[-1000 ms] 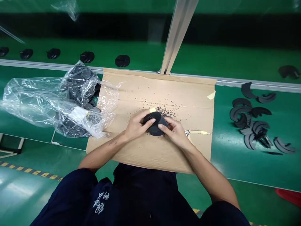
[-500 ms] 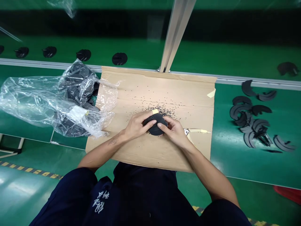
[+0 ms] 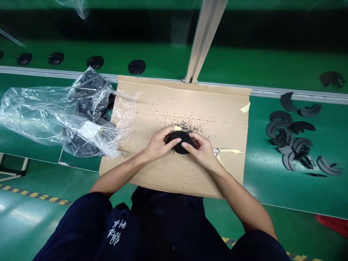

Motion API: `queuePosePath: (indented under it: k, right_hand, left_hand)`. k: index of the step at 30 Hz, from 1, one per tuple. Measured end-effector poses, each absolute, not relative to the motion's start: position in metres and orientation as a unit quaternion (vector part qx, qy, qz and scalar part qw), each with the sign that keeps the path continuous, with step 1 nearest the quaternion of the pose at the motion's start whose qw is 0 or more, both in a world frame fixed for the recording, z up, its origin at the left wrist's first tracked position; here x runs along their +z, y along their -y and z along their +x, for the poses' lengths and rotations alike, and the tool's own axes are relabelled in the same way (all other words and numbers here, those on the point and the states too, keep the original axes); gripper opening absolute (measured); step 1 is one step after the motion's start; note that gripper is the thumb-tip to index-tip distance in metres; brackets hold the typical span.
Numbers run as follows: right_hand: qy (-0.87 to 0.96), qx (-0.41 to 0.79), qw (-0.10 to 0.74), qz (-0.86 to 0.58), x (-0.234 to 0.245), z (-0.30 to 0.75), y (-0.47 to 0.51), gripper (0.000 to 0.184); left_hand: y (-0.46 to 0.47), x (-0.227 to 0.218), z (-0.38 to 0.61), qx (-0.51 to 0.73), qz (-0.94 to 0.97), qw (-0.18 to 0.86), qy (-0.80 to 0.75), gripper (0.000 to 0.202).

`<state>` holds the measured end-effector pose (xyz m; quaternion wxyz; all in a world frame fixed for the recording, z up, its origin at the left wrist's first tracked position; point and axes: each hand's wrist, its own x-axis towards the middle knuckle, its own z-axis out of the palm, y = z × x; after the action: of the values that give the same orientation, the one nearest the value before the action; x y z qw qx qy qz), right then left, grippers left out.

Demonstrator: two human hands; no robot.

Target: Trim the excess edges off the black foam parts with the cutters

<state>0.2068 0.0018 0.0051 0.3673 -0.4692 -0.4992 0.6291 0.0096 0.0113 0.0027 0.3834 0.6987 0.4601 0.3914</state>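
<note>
Here, the left grip and the right grip are clamped on a black disc from either side, their fingers curving over its top and nearly meeting across it. The disc sits between the grips, over a cardboard sheet; whether it touches the sheet cannot be told. Black granules are scattered over the sheet, thickest just beyond the grips, with a few just below the disc. A small yellow tab shows just beyond the left grip, at the disc's edge.

To the right of the right grip, snips with pale handles lie on the sheet, and farther off a strip of tape holds down its edge. To the left of the left grip, a plastic bag with black pieces inside lies partly over the sheet. Well right of the grips, curved black pieces lie in a loose heap on the green desk. Beyond the grips, a metal rail crosses the desk, with an aluminium post rising behind it and a row of round black discs farther back.
</note>
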Motion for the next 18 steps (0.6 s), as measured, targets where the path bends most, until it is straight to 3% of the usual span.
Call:
queuePosePath:
  k: [4,8,13,18]
  right_hand:
    - [0.513,0.6,0.383,-0.479,0.0045,0.2079,-0.0022,0.043]
    - [0.522,0.595,0.395,-0.467,0.0042,0.2086,-0.0028,0.039]
    - [0.515,0.612,0.388,-0.457,0.0014,0.2063,-0.001,0.043]
    - [0.47,0.666,0.391,-0.428,0.0021,0.2044,0.0011,0.043]
  left_hand:
    - [-0.0148,0.0011,0.0079,0.46,0.626,0.453,-0.437,0.032]
    - [-0.0201,0.0013,0.0044,0.504,0.571,0.491,-0.422,0.048]
    - [-0.0176,0.0041,0.0062,0.527,0.564,0.474,-0.425,0.028]
    - [-0.012,0.0022,0.0104,0.52,0.595,0.409,-0.455,0.026]
